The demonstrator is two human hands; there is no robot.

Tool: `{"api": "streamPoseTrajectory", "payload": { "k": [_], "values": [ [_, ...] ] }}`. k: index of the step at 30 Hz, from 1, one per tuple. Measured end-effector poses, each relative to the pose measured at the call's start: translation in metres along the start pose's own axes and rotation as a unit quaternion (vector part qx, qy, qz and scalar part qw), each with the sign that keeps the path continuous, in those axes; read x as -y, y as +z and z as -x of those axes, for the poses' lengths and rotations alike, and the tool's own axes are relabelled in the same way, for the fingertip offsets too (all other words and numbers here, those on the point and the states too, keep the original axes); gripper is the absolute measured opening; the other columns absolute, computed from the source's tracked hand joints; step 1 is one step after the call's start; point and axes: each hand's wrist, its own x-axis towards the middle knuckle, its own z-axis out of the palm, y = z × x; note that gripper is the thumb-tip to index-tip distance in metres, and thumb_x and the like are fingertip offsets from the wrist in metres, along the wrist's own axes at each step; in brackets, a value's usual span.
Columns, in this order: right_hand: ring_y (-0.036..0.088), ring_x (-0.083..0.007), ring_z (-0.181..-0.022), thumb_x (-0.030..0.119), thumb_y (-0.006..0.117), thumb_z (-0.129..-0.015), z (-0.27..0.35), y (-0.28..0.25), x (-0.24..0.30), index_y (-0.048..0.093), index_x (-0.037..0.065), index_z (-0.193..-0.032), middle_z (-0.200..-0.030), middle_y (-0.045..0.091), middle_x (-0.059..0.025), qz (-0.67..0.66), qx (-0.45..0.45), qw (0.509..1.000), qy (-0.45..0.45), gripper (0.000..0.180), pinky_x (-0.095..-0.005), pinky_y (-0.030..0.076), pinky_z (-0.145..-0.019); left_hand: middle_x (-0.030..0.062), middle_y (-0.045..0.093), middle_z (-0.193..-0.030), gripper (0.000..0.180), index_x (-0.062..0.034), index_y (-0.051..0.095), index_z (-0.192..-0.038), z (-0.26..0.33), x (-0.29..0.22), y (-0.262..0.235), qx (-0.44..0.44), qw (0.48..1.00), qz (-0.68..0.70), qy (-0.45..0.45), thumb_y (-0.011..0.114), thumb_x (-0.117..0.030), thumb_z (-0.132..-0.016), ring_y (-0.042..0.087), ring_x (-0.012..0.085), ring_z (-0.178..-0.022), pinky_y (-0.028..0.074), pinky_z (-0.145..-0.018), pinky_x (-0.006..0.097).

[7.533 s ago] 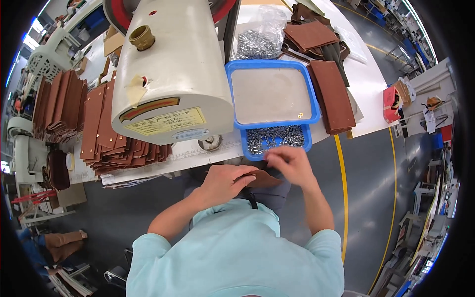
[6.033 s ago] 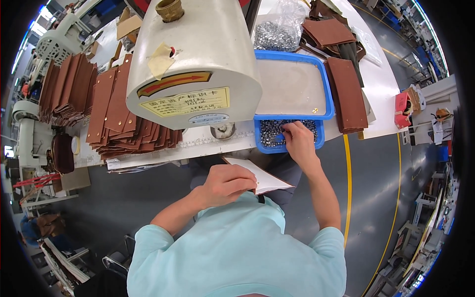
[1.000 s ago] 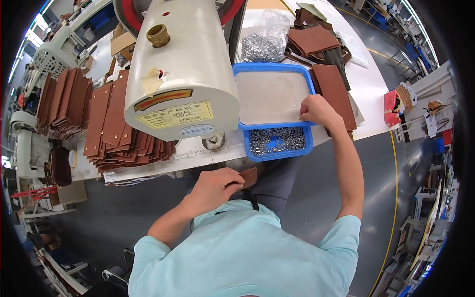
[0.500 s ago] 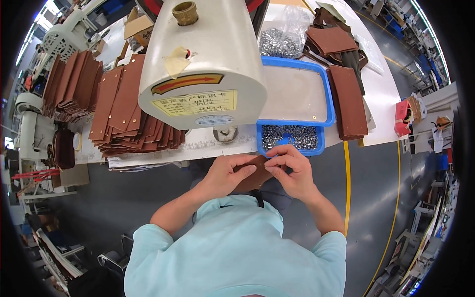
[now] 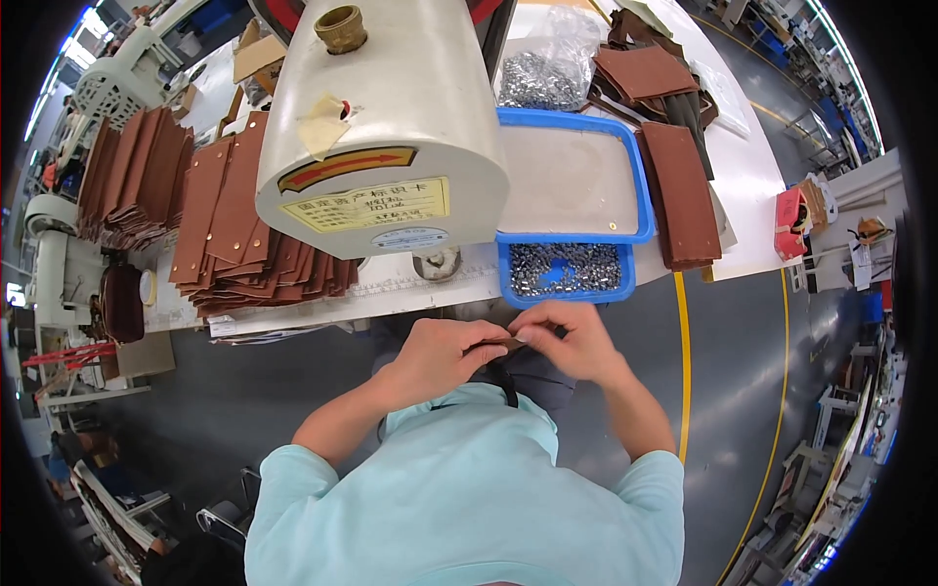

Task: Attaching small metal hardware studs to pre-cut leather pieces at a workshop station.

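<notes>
A brown leather piece, seen nearly edge-on, is pinched between both hands in front of my body. My left hand grips its left end, thumb below and fingers above. My right hand closes thumb and fingertips on its right end; whether a small fastener is also in those fingers cannot be made out. Just beyond the right hand stands a small blue tray of silvery metal fasteners. Past it lies a larger blue-rimmed tray with a pale bottom and a tiny brass-coloured piece near its corner.
A large pale machine head overhangs the table, above a round metal base. Brown leather panels, some with brass-coloured studs, are stacked at left. More panels lie at right, near a clear bag of fasteners.
The leather piece has tipped from showing its face to nearly edge-on. My right hand has lowered slightly, and both hands have drawn closer together on it.
</notes>
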Motion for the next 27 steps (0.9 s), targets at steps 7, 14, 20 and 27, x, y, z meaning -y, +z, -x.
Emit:
{"api": "streamPoseTrajectory", "payload": {
  "k": [7,14,20,27],
  "values": [
    [0.069,-0.0344,-0.077,0.005,0.075,-0.084,-0.030,-0.025,-0.053,0.076,0.001,-0.101,-0.095,0.070,-0.0143,0.361,-0.165,0.916,-0.058,0.018,-0.0420,0.056,-0.073,0.0016,0.075,-0.086,0.014,-0.0116,0.074,-0.099,0.002,0.014,0.014,-0.078,0.972,-0.122,0.184,0.078,-0.014,-0.085,0.071,0.0200,-0.072,0.056,-0.061,0.033],
    [0.069,-0.0357,-0.082,0.005,0.074,-0.083,-0.045,-0.031,-0.059,0.076,0.002,-0.093,-0.091,0.068,-0.0144,0.386,-0.101,0.916,-0.035,0.011,-0.0440,0.056,-0.075,0.0009,0.074,-0.089,0.019,-0.0088,0.068,-0.093,0.002,0.020,0.015,-0.176,0.929,-0.149,0.290,0.079,-0.005,-0.077,0.072,0.0170,-0.074,0.057,-0.060,0.029],
    [0.069,-0.0359,-0.084,0.008,0.072,-0.085,-0.045,-0.029,-0.049,0.075,0.003,-0.089,-0.093,0.069,-0.0136,0.448,-0.083,0.890,-0.021,0.007,-0.0453,0.056,-0.077,0.0014,0.074,-0.091,0.021,-0.0072,0.069,-0.091,0.003,0.020,0.007,-0.201,0.910,-0.164,0.323,0.076,-0.002,-0.072,0.072,0.0170,-0.076,0.057,-0.061,0.028],
    [0.068,-0.0378,-0.085,0.004,0.070,-0.083,-0.048,-0.032,-0.058,0.073,0.003,-0.090,-0.090,0.067,-0.0159,0.410,-0.116,0.904,-0.019,0.008,-0.0480,0.056,-0.077,0.0036,0.073,-0.089,0.021,-0.0067,0.070,-0.090,0.003,0.019,0.005,-0.228,0.892,-0.150,0.359,0.075,-0.001,-0.070,0.073,0.0186,-0.074,0.057,-0.059,0.027]
  ]
}}
